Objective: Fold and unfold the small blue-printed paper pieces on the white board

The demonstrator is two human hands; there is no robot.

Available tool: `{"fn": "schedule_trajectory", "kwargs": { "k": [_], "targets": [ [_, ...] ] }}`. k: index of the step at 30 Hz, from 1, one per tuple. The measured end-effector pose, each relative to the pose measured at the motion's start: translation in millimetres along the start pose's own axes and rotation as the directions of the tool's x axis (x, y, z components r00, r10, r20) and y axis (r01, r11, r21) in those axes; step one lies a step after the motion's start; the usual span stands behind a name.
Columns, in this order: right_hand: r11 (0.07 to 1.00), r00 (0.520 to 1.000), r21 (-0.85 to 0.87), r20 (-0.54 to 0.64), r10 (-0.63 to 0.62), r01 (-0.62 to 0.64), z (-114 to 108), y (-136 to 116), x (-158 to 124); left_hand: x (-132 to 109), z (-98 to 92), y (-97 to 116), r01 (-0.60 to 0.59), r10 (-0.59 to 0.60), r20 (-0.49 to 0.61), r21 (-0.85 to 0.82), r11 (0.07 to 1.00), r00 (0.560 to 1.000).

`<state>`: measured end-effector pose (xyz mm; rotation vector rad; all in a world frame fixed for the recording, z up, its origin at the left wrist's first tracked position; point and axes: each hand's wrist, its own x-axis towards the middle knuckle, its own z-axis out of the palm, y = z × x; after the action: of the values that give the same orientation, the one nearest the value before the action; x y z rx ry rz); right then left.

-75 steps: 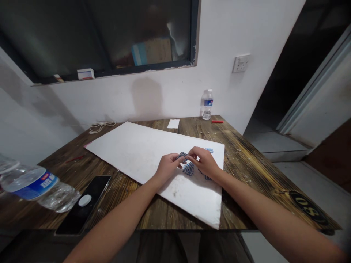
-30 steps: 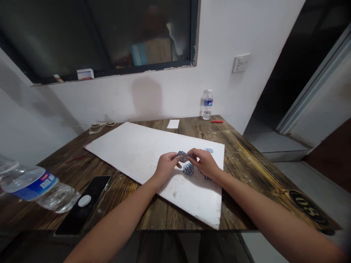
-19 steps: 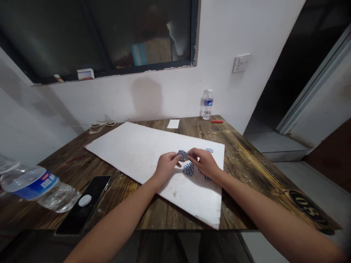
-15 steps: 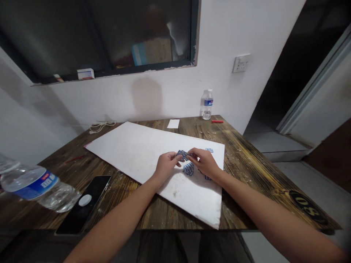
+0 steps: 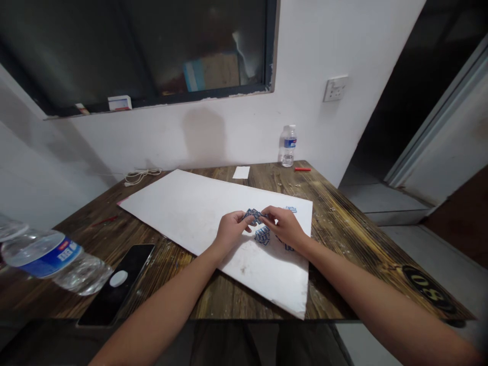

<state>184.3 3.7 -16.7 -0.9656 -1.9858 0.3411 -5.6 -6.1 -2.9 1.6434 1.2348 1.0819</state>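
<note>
Between my two hands is a small blue and dark latticed piece (image 5: 253, 215), too small to name its kind. My left hand (image 5: 231, 229) pinches its left side with thumb and fingers. At its right side, the fingertips of my right hand (image 5: 284, 223) are closed on it. Both hands are just above a white board (image 5: 183, 213). Under them on the board lies a cluster of blue-outlined pieces (image 5: 262, 235). More blue pieces (image 5: 291, 209) lie beyond my right hand, and others (image 5: 288, 247) are partly covered by my right wrist.
A phone (image 5: 125, 269) with a white round disc on it and a large water bottle (image 5: 57, 259) are at left. Along the back are a cable (image 5: 141, 175), a white card (image 5: 241, 172), a small bottle (image 5: 288, 146) and a red stick (image 5: 302, 169). Small bits lie back right.
Both hands stay almost in place around the small latticed piece, which looks turned very slightly. The things on the table have not moved.
</note>
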Motion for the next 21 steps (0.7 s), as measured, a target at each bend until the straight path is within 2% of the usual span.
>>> {"fn": "schedule_trajectory", "kwargs": {
  "k": [10,16,21],
  "targets": [
    [1.000,1.000,0.026,-0.005,0.003,-0.003,1.1,0.3,0.4,1.1,1.8,-1.0,0.016,-0.016,-0.005,0.008,1.000,1.000],
    [0.996,0.996,0.074,-0.076,0.053,-0.047,3.4,5.7,-0.5,-0.3,-0.5,3.1,0.030,-0.030,-0.087,0.001,1.000,0.996],
    [0.995,0.998,0.078,0.008,0.063,-0.063,1.9,4.0,-0.2,-0.7,-2.0,6.2,0.028,-0.024,-0.122,0.029,0.999,0.992]
  ]
}}
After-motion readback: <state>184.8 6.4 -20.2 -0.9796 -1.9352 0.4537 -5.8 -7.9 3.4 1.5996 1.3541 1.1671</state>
